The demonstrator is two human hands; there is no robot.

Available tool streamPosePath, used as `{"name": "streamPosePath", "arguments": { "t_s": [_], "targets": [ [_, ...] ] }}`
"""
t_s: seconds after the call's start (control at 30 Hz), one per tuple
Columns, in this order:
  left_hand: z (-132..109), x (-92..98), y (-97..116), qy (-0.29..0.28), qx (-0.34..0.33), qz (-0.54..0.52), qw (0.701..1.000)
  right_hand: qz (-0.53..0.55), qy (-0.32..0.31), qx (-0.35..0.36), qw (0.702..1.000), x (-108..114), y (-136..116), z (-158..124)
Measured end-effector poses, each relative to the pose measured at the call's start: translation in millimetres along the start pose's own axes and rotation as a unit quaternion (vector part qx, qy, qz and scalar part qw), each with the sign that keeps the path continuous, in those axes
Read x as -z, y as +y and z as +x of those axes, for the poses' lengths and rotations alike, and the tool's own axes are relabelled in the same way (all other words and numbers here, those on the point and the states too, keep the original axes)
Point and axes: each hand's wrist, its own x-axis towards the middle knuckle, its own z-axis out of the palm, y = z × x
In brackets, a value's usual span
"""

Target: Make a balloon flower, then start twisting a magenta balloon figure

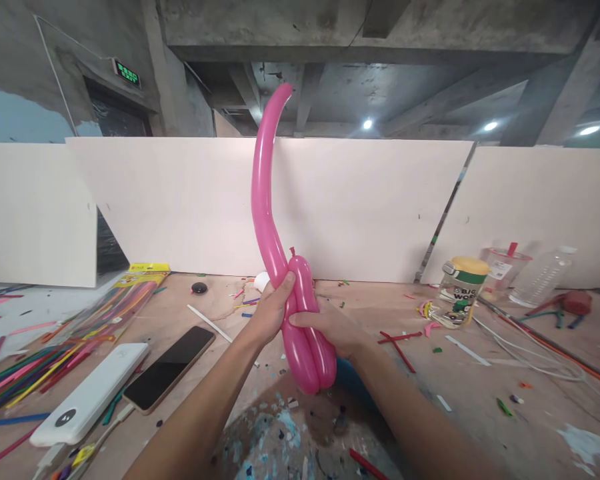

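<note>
A long pink modelling balloon (263,180) stands upright between my hands, folded near its lower end so that two lengths lie side by side. Its knotted tip pokes up beside the fold, and the long free part rises with a slight curve above the white board. My left hand (273,307) is closed round the balloon where the long part meets the fold, thumb on the front. Lower and to the right, my right hand (325,327) grips the doubled part, its thumb across the front. The fingers behind the balloon are hidden.
Left lie a phone (170,367), a white power bank (93,393) and a bag of uninflated balloons (135,293). Right stand a yellow-lidded bottle (457,293), a clear plastic bottle (543,277) and a red balloon pump (575,303). White boards (180,207) edge the back; scraps litter the table.
</note>
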Motion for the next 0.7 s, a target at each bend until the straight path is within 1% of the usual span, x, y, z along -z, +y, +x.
{"name": "streamPosePath", "arguments": {
  "t_s": [0.1,0.17,0.27,0.3,0.33,0.43,0.5,0.6,0.63,0.7],
  "targets": [
    [-2.2,1.1,3.8,-0.006,-0.005,0.029,1.0,-0.017,0.006,-0.016,1.0,0.2,-1.1,-1.2],
    [-3.7,3.1,9.8,-0.045,0.014,0.016,0.999,-0.014,-0.005,-0.026,1.0,0.7,-1.8,-2.3],
    [-4.9,7.5,19.2,-0.126,0.056,-0.058,0.989,-0.007,-0.026,-0.035,0.999,0.6,-1.7,-3.6],
    [-5.0,8.7,21.5,-0.141,0.065,-0.085,0.984,-0.001,-0.028,-0.032,0.999,0.3,-1.1,-3.7],
    [-4.9,9.5,23.2,-0.143,0.068,-0.106,0.982,0.008,-0.033,-0.031,0.999,-0.1,-0.3,-3.5],
    [-3.9,9.9,25.6,-0.112,0.066,-0.135,0.982,0.068,-0.065,-0.035,0.995,0.2,4.6,-1.2],
    [-3.1,9.2,26.5,-0.091,0.05,-0.154,0.983,0.117,-0.119,-0.062,0.984,2.3,10.1,1.6],
    [-2.1,7.9,28.4,-0.07,0.025,-0.195,0.978,0.17,-0.217,-0.109,0.955,7.5,19.7,6.0],
    [-1.8,7.4,29.1,-0.061,0.024,-0.201,0.977,0.179,-0.24,-0.117,0.947,9.3,22.4,7.0],
    [-1.2,5.8,30.3,-0.043,0.032,-0.201,0.978,0.182,-0.255,-0.12,0.942,12.2,26.1,8.1]
  ]
}}
